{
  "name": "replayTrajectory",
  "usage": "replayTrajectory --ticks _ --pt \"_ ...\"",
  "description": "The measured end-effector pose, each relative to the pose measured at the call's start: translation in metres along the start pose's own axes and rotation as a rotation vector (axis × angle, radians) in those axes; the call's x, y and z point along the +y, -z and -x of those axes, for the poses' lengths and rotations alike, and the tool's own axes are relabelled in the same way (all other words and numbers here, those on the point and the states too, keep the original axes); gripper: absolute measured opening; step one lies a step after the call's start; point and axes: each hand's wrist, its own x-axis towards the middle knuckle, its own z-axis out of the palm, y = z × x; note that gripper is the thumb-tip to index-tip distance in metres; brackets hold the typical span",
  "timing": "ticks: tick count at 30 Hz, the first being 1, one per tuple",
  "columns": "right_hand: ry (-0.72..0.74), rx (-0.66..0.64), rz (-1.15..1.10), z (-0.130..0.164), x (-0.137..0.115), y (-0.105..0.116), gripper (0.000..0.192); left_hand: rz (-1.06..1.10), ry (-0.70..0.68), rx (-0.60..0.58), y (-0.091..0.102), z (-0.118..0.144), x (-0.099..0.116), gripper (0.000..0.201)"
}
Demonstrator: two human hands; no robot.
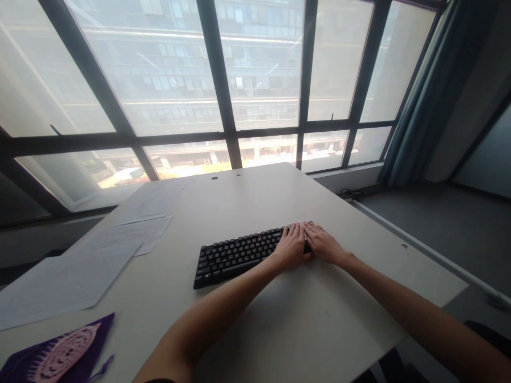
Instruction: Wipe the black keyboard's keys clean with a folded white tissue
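Observation:
A black keyboard (235,256) lies slantwise on the white table. My left hand (292,244) rests on its right end, fingers stretched out and lying flat over the keys. Right beside it, my right hand (322,243) reaches over the keyboard's far right corner, its fingers also extended. The fingertips of both hands meet or nearly touch there. Something pale shows by the fingertips, too small to make out. The keys under my hands are hidden.
Several printed paper sheets (75,271) spread along the table's left side. A purple pouch (101,332) with a pink pattern lies at the near left corner. Large windows (259,69) stand beyond the white table (247,199). A blue curtain (423,106) hangs at the right.

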Motion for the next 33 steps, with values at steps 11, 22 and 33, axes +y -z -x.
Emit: replayTrajectory --ticks 11,22,33 --pt "-0.091 0.228 -0.157 0.004 -0.003 0.002 0.027 -0.034 0.065 0.025 -0.005 0.005 0.009 0.085" --pt "-0.126 0.223 0.036 0.021 0.016 0.034 0.024 -0.056 0.071 0.109 -0.005 0.006 0.020 0.081" --pt "0.036 0.087 -0.164 0.026 0.038 -0.015 0.054 -0.099 -0.061 0.073 -0.017 -0.004 0.018 0.070"
